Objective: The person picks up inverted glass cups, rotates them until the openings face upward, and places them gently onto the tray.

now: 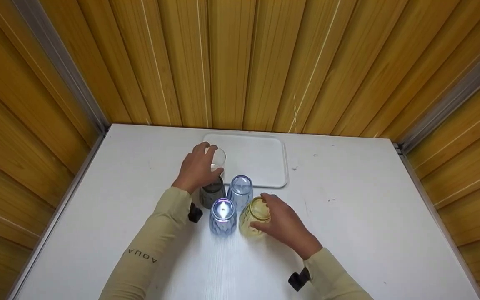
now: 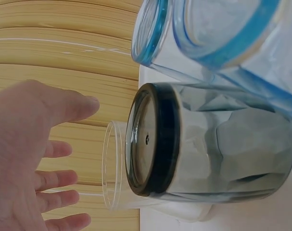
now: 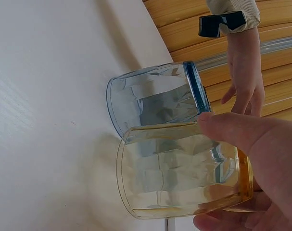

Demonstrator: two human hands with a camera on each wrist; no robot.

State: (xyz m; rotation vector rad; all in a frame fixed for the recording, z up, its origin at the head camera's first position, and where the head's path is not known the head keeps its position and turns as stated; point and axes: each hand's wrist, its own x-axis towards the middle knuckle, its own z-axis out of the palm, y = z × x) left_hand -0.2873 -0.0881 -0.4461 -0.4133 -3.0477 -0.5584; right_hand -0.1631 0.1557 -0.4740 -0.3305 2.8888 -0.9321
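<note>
My right hand [image 1: 283,221] holds a yellow glass [image 3: 179,173] near its thick base, thumb on one side and fingers on the other. That glass stands upside down on the white table. My left hand [image 1: 198,166] is spread with its fingers apart, beside a clear glass [image 1: 220,157] at the left end of the white tray [image 1: 261,160]. Under the left hand is an upturned dark grey glass [image 2: 222,144], partly hidden in the head view. Two upturned blue glasses, a rear one [image 1: 240,191] and a front one [image 1: 223,218], stand between the hands.
The tray lies against the back of the white table [image 1: 348,216]. Yellow wood-look panels [image 1: 231,62] rise behind and at both sides. A dark wrist device [image 1: 298,279] sits at the right cuff, another [image 1: 195,213] at the left.
</note>
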